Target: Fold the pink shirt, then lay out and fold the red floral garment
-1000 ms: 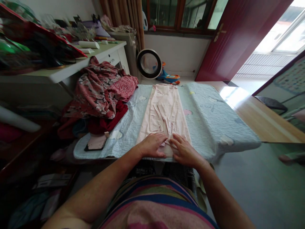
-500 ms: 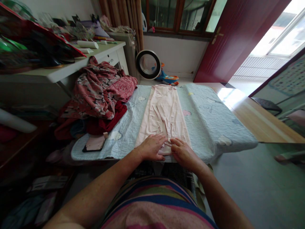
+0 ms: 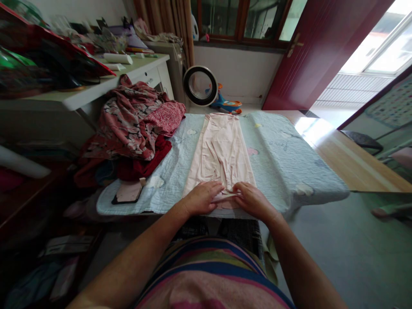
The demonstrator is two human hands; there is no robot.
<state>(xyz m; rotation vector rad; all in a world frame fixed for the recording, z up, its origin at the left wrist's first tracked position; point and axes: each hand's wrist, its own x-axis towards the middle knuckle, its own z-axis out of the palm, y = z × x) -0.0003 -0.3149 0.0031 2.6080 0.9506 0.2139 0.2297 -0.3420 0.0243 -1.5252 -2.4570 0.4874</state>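
Observation:
A long pale pink garment (image 3: 222, 146) lies folded into a narrow strip, its far end slimmer than its near end. It rests on a light blue quilted cover (image 3: 273, 171) with cloud patterns. At its near end, my left hand (image 3: 204, 197) is closed on the left part of the edge. My right hand (image 3: 251, 198) grips the same edge a short way to the right, thumb and fingers pinched together. Between the hands the edge is slightly raised, with a strip of cloth below it. Which kind of garment it is, I cannot tell.
To the left lies a heap of red and floral clothes (image 3: 128, 120), with a phone in a pink case (image 3: 128, 191) nearer me. A cluttered white desk (image 3: 151, 64) stands behind. Farther back are an open round washer door (image 3: 200, 86) and a blue-orange ride-on toy (image 3: 228, 104).
My hands have drawn the garment's near edge up slightly, exposing a strip of cloth beneath it. My right hand has moved slightly right and now pinches the edge.

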